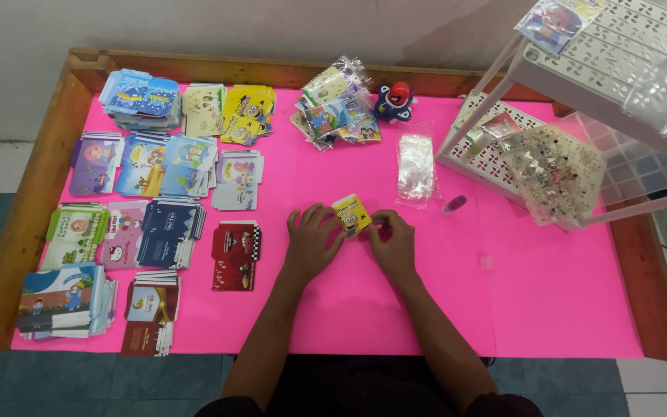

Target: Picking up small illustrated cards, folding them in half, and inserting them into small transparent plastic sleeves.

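My left hand (310, 235) and right hand (392, 238) pinch small yellow card box (352, 214) between fingertips, held low over pink table (550, 301) for steadiness. Beyond: clear plastic sleeves (415, 165) within reach; flat card-box stacks (156, 232) sorted by design, left; white rack (619, 69), right.

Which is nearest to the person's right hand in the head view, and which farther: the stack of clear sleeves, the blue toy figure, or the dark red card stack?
From the right hand:
1. Stack of clear sleeves, just beyond it.
2. Dark red card stack, to its left.
3. Blue toy figure, at the table's far edge.
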